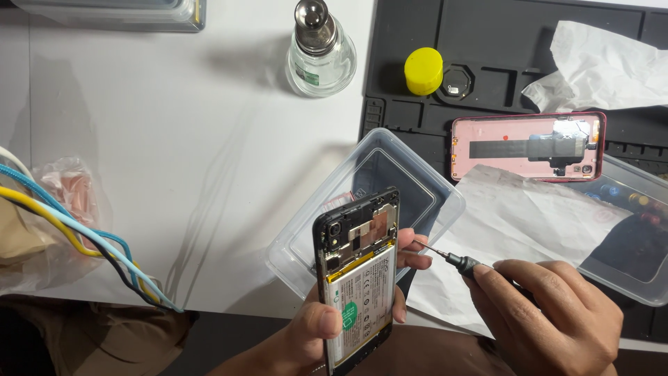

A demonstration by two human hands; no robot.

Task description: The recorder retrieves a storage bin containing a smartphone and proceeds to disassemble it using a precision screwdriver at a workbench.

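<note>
My left hand [327, 327] holds an opened phone [357, 275] upright, thumb on its white battery, fingers wrapped behind its right edge. The phone's back is off, showing the board and camera at the top. My right hand [550, 310] grips a small dark screwdriver [456, 260], whose thin tip points left and reaches the phone's right edge near the board. The phone's pink back cover [527, 146] lies inside up on the black work mat [487, 42].
A clear plastic lid [417, 177] lies under the phone. White tissue sheets [529, 219] lie nearby. A clear tray [637, 244] of coloured bits sits at right. A yellow cap [424, 70] and glass dispenser bottle [321, 52] stand farther back. Coloured wires [76, 237] cross a plastic bag [66, 209] at left.
</note>
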